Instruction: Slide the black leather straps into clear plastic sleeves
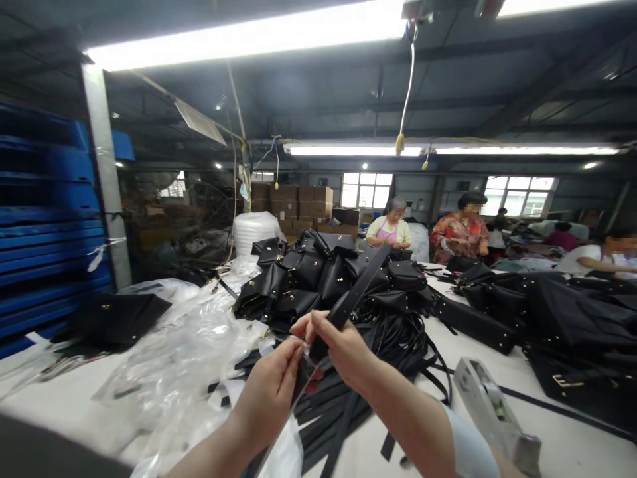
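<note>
A black strap (362, 284) slants up and to the right from my right hand (343, 348), whose fingers are wrapped round it. Close against it on the left, my left hand (273, 378) is closed, thumb against fingers, on a thin clear plastic strip (309, 362). Below both hands lies a heap of black straps (393, 345) on the white table (562, 431). Behind the hands rises a pile of black bags (318, 269) with small gold studs.
Crumpled clear plastic bags (174, 358) spread over the left side. A tape dispenser (492, 405) stands at the right, near more black bags (582, 318). Blue crates (50, 232) are stacked at far left. Several people work beyond the table, one in a pink apron (387, 232).
</note>
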### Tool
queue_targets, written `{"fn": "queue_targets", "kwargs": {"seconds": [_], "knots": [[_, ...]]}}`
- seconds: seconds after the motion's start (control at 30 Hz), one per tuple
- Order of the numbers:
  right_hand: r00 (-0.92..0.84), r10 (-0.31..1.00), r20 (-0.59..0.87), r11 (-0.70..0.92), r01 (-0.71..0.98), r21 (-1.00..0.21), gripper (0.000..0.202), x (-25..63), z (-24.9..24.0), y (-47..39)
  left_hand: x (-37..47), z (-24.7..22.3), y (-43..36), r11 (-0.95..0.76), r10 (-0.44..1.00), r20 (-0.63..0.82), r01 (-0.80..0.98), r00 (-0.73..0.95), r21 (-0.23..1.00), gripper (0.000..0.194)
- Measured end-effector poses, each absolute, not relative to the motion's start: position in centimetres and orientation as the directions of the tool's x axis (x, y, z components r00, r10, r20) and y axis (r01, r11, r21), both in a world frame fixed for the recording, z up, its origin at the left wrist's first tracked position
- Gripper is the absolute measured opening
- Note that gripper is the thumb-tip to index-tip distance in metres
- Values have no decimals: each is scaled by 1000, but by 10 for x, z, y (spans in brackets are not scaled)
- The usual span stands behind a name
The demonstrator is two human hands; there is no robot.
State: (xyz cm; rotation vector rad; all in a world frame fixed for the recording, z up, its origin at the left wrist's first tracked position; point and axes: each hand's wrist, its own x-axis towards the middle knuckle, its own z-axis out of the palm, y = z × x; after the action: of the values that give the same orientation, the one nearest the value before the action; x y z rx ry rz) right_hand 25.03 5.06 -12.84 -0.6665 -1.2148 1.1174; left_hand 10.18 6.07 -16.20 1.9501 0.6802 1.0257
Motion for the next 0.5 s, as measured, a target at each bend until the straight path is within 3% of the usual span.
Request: {"fn": "queue_targets", "kwargs": {"seconds": [0.13, 0.33, 0.5], "knots": [[155, 877, 455, 476, -415, -776, 44, 271, -91, 61, 110, -145, 66, -545, 747, 434, 89, 503, 834, 31], [-146, 920, 363, 342, -153, -927, 56, 258, -84, 55, 116, -112, 79, -604, 713, 527, 21, 462, 797, 32], [48, 853, 520, 515, -241, -823, 53, 268, -58, 60, 120, -99, 79, -642, 674, 542, 35, 502, 766, 31]]}}
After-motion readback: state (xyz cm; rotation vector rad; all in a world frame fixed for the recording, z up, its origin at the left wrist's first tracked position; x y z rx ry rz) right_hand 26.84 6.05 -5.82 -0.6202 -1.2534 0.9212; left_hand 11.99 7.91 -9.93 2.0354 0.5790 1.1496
